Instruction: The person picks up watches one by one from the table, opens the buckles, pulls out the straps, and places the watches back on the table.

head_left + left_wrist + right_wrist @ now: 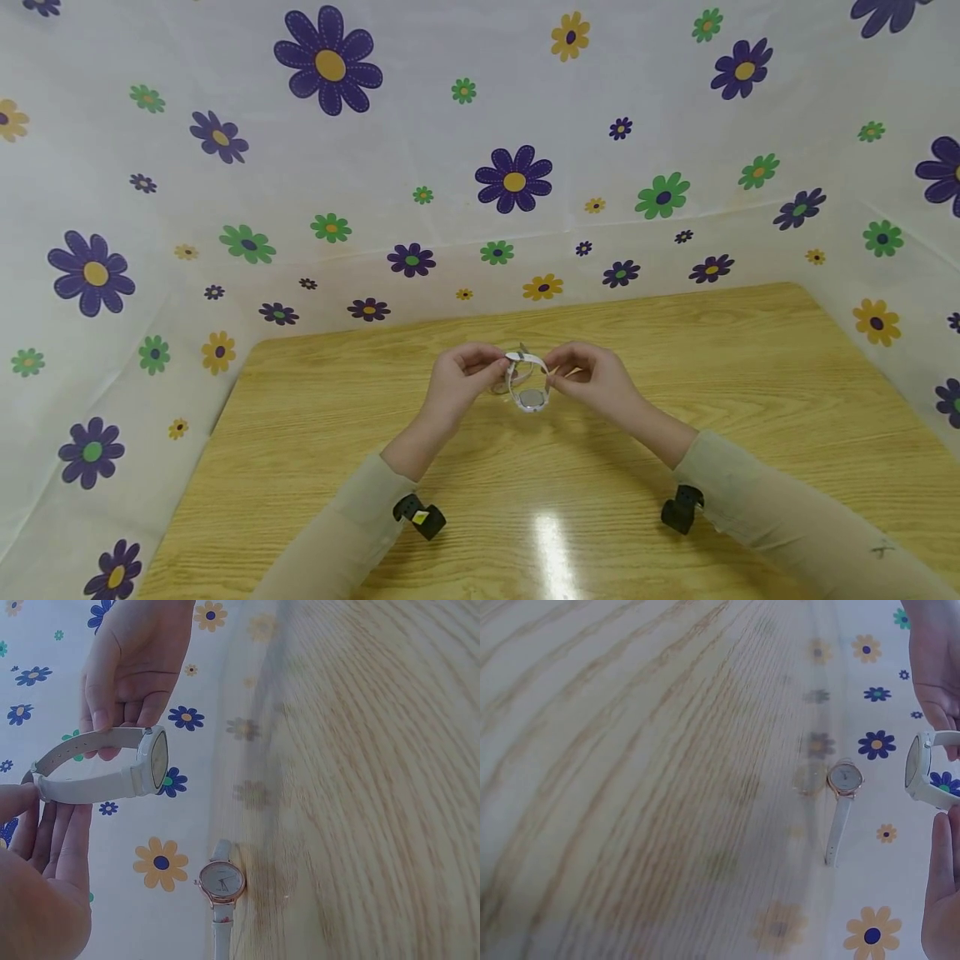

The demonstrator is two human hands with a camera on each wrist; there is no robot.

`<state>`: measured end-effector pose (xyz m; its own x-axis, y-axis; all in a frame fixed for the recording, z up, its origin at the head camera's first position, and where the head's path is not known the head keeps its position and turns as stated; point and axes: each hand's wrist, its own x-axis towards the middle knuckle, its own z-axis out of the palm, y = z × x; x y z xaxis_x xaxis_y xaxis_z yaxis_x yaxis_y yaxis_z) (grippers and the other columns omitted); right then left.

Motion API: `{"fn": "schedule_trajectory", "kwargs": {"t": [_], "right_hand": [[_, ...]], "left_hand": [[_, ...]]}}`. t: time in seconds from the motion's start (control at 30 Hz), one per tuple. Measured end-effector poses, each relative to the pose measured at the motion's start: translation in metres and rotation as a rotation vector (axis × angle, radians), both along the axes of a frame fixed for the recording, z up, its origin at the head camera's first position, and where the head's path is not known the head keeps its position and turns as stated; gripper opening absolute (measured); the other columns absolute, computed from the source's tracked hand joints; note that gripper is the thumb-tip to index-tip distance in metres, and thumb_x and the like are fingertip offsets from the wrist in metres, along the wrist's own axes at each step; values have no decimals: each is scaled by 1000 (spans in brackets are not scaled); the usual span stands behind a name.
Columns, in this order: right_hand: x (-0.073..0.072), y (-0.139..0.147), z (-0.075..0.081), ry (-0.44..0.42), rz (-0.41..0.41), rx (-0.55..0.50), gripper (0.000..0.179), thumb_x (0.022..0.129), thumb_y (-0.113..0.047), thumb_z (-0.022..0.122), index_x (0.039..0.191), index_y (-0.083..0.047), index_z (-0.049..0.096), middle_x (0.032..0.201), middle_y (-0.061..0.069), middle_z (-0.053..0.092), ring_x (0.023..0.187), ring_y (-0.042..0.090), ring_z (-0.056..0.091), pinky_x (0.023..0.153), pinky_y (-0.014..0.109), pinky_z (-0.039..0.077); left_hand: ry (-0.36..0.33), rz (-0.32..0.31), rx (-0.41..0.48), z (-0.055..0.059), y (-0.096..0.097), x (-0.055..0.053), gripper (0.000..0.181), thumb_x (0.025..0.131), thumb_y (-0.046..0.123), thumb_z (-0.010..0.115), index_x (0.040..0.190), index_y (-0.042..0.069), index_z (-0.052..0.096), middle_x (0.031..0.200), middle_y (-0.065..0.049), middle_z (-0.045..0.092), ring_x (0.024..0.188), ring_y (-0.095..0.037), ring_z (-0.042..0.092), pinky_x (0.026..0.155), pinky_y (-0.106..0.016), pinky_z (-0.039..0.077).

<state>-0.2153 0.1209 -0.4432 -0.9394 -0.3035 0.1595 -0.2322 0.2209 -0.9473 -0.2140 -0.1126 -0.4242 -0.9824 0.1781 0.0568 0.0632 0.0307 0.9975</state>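
Observation:
A white wristwatch point(531, 401) is held above the table, its strap bent into a loop and its case hanging lowest. My left hand point(457, 385) pinches the strap near the buckle end, thumb against fingers; that grip shows in the left wrist view, where the left hand point(45, 892) is at lower left. From the other side my right hand point(596, 375) pinches the strap between thumb and fingertips. Behind the held watch, a second watch point(222, 881) with a rose-gold case and pale strap lies on the table, partly hidden in the head view.
The wood-grain table point(322, 500) extends around both forearms. White cloth with a flower pattern point(513, 108) stands behind the table and at both sides. A black wrist camera point(422, 517) is strapped to the left sleeve, another black camera point(681, 510) to the right.

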Motion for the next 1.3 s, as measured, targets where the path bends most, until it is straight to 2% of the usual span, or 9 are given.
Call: {"fn": "schedule_trajectory", "kwargs": {"t": [0.33,0.77,0.93,1.3], "right_hand": [[-1,2,-2,-8,-18,-4,20,96,3,74,116,7,71,112,27,74,88,3,66,77,16,59],[0,4,-2,-25,-25,-37,20,97,4,73,115,9,69,113,32,72,88,2,66,78,15,59],[-1,5,-2,-34,-35,-60,20,95,6,72,115,10,68,112,31,72,87,1,67,78,15,60],[-3,6,0,-62,-53,-119,24,96,6,72,119,11,66,111,24,72,88,3,67,80,16,60]], "left_hand": [[6,3,17,-2,-1,0,17,99,-5,69,112,-18,68,91,5,76,82,-2,74,78,-20,64],[-2,-17,75,-2,-3,-2,21,100,-7,66,117,-20,65,88,11,76,82,-2,75,83,-25,65],[-6,-9,84,-2,-4,0,23,101,-7,66,120,-20,65,91,10,77,83,-2,76,82,-22,64],[-23,22,77,-6,-6,-2,21,102,-7,65,119,-19,67,92,5,79,83,-4,76,82,-28,66]]}}
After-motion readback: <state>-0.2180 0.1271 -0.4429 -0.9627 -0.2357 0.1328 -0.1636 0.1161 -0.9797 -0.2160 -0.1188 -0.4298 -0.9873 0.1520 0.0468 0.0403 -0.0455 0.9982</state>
